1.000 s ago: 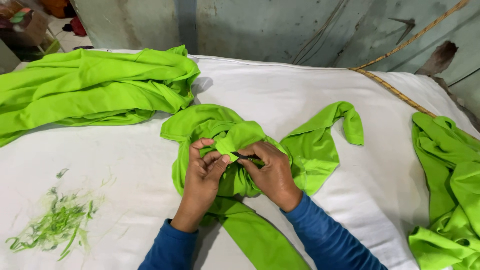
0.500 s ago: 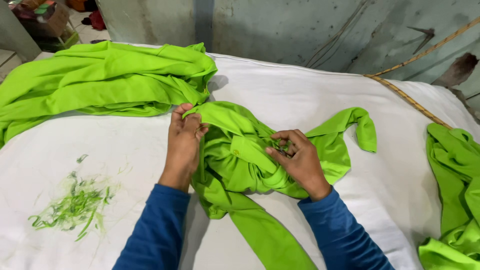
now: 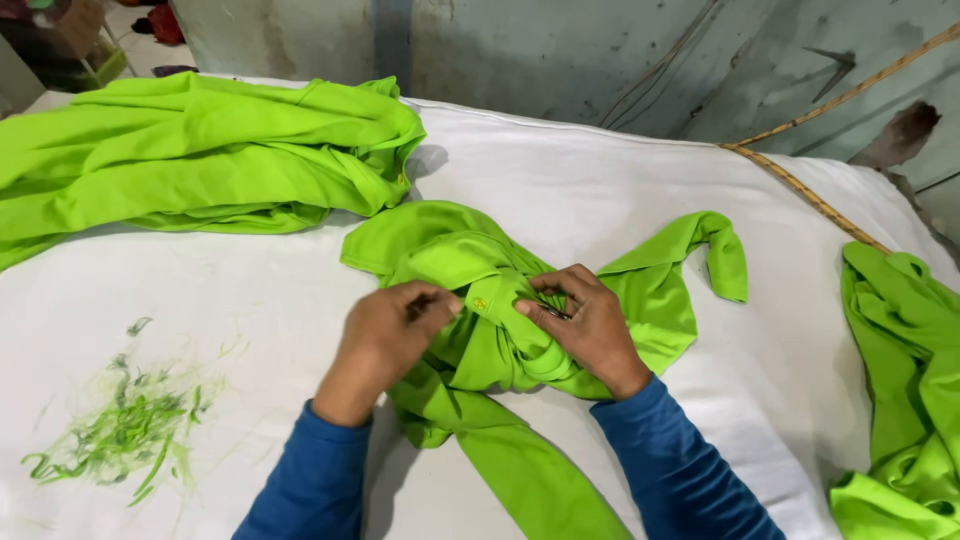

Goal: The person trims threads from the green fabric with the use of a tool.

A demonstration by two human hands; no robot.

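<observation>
A bright green garment (image 3: 470,255) lies crumpled in the middle of a white cloth-covered table (image 3: 600,170). Both of my hands pinch a folded strip of it, near a small yellow button. My left hand (image 3: 385,335) grips the strip from the left with thumb and fingers. On the right, my right hand (image 3: 585,325) holds the same strip, fingers curled over the fabric. One sleeve (image 3: 715,250) trails to the right and another part (image 3: 530,480) runs toward me between my blue-sleeved arms.
A pile of the same green garments (image 3: 190,155) lies at the back left, and more green fabric (image 3: 905,380) hangs at the right edge. Green thread trimmings (image 3: 130,425) are scattered at the front left. A rope (image 3: 800,190) runs along the grey wall.
My left hand has come back from the garment's far left edge to the middle. Both hands now meet on the folded strip by the button.
</observation>
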